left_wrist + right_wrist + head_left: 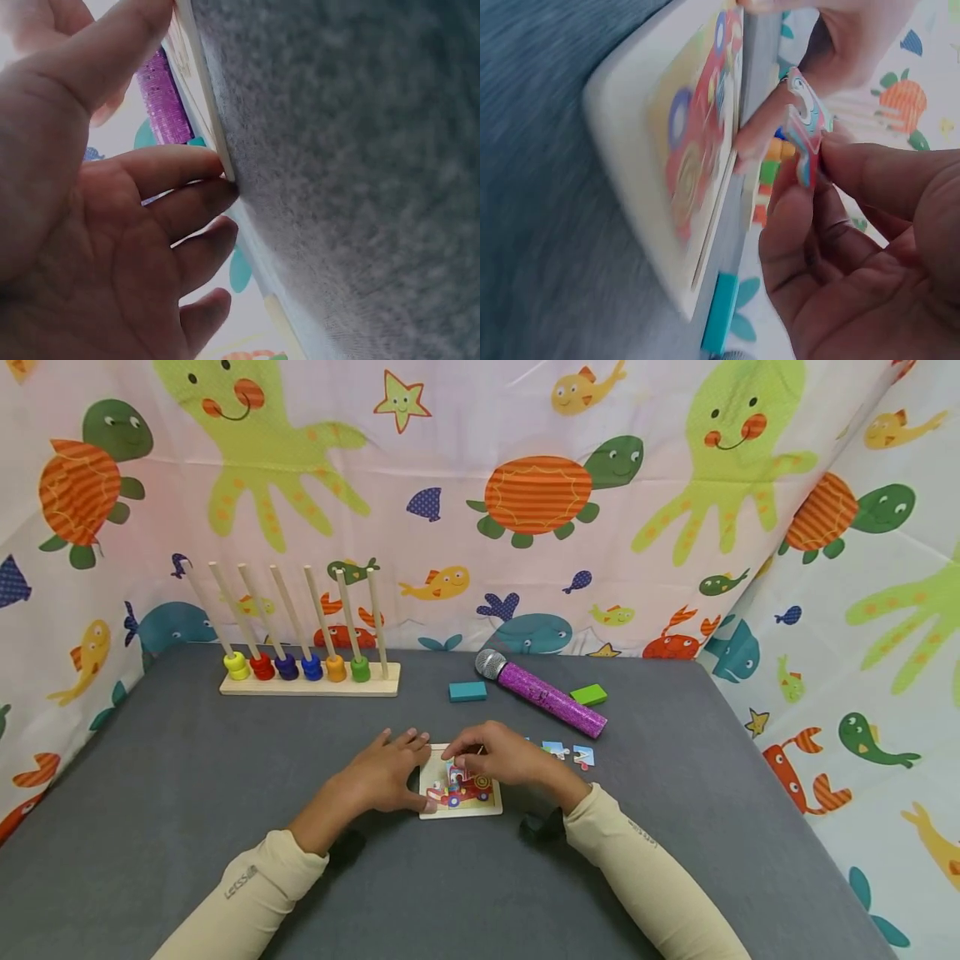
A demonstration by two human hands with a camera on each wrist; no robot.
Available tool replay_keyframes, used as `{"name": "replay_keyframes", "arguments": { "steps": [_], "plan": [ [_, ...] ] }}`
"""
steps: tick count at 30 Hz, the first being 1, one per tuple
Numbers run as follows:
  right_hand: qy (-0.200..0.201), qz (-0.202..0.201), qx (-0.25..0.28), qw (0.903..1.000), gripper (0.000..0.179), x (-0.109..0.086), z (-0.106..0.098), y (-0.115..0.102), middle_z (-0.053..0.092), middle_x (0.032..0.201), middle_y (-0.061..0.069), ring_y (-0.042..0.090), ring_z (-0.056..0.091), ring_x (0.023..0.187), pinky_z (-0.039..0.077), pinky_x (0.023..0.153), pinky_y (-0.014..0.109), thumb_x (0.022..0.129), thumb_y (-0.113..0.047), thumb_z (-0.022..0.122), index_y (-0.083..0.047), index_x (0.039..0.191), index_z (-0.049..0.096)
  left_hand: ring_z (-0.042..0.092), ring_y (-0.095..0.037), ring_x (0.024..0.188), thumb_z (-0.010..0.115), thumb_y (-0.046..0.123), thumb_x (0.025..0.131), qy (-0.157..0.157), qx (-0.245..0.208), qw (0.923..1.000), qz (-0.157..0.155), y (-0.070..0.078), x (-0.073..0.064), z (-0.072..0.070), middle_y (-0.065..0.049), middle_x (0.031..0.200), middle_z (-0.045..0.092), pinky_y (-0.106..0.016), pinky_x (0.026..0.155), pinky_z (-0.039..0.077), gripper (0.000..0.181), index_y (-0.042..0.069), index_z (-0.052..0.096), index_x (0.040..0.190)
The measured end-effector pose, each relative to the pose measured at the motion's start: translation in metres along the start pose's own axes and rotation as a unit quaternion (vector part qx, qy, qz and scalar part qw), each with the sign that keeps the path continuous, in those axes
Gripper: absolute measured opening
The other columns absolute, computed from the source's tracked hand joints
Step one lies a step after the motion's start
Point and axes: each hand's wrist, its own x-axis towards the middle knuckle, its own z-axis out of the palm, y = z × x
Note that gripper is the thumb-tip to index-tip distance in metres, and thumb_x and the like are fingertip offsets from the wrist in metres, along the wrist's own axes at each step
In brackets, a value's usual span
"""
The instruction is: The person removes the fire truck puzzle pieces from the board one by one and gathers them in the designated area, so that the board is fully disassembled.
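Two cream sleeves (pixel 251 893), one pinched jigsaw piece (pixel 802 142)

On the bench (pixel 450 893) lies one wooden puzzle tray (pixel 461 812) picturing a red vehicle. My left hand (pixel 384 774), fingers outstretched, touches its left edge; my right hand (pixel 501 752) grips the piece between thumb and fingers, just above the tray. At least two loose pieces (pixel 583 757) lie beside my right hand. Beyond: one glittery purple microphone (pixel 551 699), two blocks, teal (pixel 468 692) and green (pixel 588 695), and one seven-peg stand (pixel 311 688), six pegs ringed.

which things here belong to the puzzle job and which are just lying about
Job:
- puzzle board, touched by left hand
- piece pinched by right hand
- loose pieces

Lying about:
- microphone
- peg rack
- teal block
- green block
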Motion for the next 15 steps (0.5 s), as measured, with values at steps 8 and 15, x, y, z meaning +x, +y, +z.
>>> {"name": "replay_keyframes", "arguments": {
  "steps": [8,15],
  "plan": [
    [0.012,0.034,0.012,0.9993,0.019,-0.023,-0.018,0.016,0.069,0.102,0.002,0.012,0.058,0.084,0.050,0.074,0.028,0.096,-0.003,0.059,0.000,0.111,0.070,0.010,-0.029,0.147,0.081,0.040,0.079,-0.001,-0.048,0.9974,0.055,-0.002,0.002,-0.001,-0.008,0.159,0.021,-0.052,0.114,0.015,0.083,0.005,0.045,0.145],
    [0.020,0.068,0.017,0.9973,0.019,-0.044,-0.032,0.025,0.069,0.102,0.002,0.014,0.059,0.084,0.051,0.072,0.029,0.096,-0.005,0.059,-0.001,0.111,0.071,0.015,-0.026,0.146,0.077,0.029,0.085,-0.040,-0.057,0.9944,0.080,0.002,0.002,-0.001,-0.003,0.158,0.026,-0.050,0.113,0.020,0.075,0.009,0.042,0.148]
  ]
}}
